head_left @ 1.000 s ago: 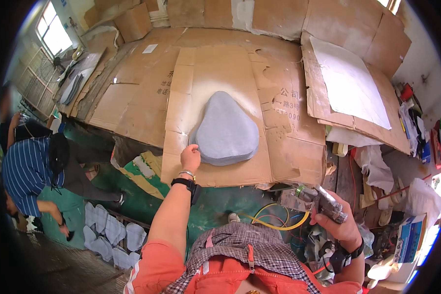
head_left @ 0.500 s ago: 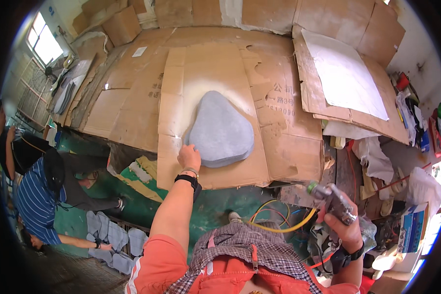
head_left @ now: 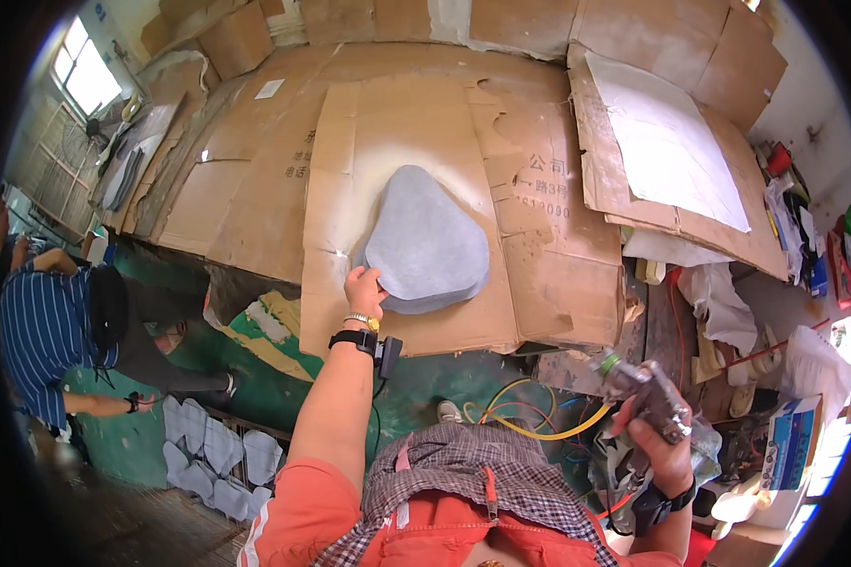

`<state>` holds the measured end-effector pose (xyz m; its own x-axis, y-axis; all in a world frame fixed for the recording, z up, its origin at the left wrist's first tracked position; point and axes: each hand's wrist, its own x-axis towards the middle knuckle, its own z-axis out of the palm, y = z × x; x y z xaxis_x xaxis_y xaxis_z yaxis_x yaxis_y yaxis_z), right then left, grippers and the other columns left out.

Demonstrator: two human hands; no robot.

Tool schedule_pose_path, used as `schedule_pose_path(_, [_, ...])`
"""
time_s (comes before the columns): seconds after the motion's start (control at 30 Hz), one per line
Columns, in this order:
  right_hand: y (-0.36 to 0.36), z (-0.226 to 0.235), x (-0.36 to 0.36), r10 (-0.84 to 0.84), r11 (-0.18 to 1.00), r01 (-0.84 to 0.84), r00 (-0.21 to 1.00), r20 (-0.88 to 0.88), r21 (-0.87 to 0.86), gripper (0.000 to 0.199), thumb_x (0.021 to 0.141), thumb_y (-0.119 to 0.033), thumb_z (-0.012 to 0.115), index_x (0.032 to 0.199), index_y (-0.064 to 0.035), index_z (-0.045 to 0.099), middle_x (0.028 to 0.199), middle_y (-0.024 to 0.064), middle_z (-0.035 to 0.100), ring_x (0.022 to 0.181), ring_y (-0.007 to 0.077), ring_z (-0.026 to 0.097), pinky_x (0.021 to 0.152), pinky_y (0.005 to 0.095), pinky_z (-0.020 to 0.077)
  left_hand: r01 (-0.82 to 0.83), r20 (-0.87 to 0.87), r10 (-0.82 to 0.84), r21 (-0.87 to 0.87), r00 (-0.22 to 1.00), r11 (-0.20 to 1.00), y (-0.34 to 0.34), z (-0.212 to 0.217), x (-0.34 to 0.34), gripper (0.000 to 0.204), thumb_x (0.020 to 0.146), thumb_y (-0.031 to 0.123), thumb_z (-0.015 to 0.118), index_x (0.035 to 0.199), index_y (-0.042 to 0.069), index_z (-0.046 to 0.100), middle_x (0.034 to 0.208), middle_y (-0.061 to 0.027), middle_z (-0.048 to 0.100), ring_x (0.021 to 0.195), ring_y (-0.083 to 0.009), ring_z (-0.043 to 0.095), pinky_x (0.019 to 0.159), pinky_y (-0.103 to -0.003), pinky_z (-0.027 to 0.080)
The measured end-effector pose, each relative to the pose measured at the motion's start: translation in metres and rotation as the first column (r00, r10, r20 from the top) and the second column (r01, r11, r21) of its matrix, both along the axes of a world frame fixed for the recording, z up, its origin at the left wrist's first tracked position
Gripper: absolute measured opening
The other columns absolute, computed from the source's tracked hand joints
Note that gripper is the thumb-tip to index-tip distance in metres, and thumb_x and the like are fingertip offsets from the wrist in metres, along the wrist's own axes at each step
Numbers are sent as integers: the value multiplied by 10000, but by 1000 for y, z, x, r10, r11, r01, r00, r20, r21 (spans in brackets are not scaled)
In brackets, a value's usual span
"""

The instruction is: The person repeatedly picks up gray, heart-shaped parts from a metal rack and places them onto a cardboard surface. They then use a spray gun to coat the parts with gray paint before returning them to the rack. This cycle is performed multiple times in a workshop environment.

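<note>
A grey rounded, pear-shaped foam piece lies flat on a cardboard sheet covering the work table. My left hand reaches forward and rests its fingers on the near left edge of the grey piece; the wrist wears a black band and a gold bracelet. My right hand is held low at the right, closed around the grip of a metal spray gun, whose nozzle points up and left, away from the grey piece. A yellow hose runs from the gun.
More cardboard sheets cover the table; a white sheet lies at the back right. A person in a striped shirt crouches at the left beside several grey cut pieces on the floor. Clutter, rags and boxes crowd the right side.
My left hand stays on the grey piece's near edge. My right hand with the spray gun has dropped slightly lower. The view has shifted a little.
</note>
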<state>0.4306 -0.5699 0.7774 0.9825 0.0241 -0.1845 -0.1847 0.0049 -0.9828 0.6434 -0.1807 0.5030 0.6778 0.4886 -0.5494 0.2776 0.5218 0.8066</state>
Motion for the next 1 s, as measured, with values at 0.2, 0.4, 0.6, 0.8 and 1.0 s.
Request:
schedule_pose_path(0.2, [-3, -3, -4, 84, 996, -84, 996, -7, 21, 650, 731, -153, 717, 1292, 17, 434, 845, 102, 618, 722, 161, 598, 683, 295, 488, 235, -56, -231, 75, 971, 969, -9, -8, -7, 364, 744, -18, 513, 1103, 35, 537, 935, -71, 583, 770, -206, 588, 676, -400, 518])
schedule_pose_path(0.4, [11, -10, 19, -57, 998, 59, 994, 95, -22, 543, 807, -220, 655, 1251, 2, 437, 824, 81, 589, 771, 189, 592, 730, 324, 476, 244, 126, -235, -59, 964, 968, -27, 25, 10, 339, 729, -38, 493, 1053, 55, 533, 881, -48, 566, 772, -190, 562, 699, -425, 516])
schedule_pose_path(0.6, [7, -6, 19, 111, 994, -110, 989, 95, -20, 621, 767, -220, 722, 1270, 17, 446, 829, 77, 607, 739, 156, 583, 710, 290, 469, 382, 694, -14, -379, 720, 843, 9, 144, 73, 173, 761, -59, 537, 891, 55, 533, 821, -51, 594, 745, -194, 585, 770, -378, 527])
schedule_pose_path(0.8, [8, 3, 11, 195, 981, -195, 980, -33, 20, 675, 751, -168, 733, 1318, 3, 411, 837, 93, 611, 755, 156, 588, 710, 285, 478, 210, 848, 50, -187, 528, 960, 76, 256, 13, 156, 782, -35, 572, 924, 27, 592, 899, -90, 646, 898, -219, 614, 849, -382, 493])
schedule_pose_path(1.0, [6, 23, 6, 7, 995, 2, 997, 80, -103, 660, 759, -154, 694, 1326, 13, 401, 818, 92, 594, 707, 142, 581, 658, 267, 471, -27, 833, 90, -90, 546, 996, 143, 245, -99, 390, 792, -67, 500, 1170, 26, 514, 1087, -94, 612, 992, -234, 594, 911, -403, 473])
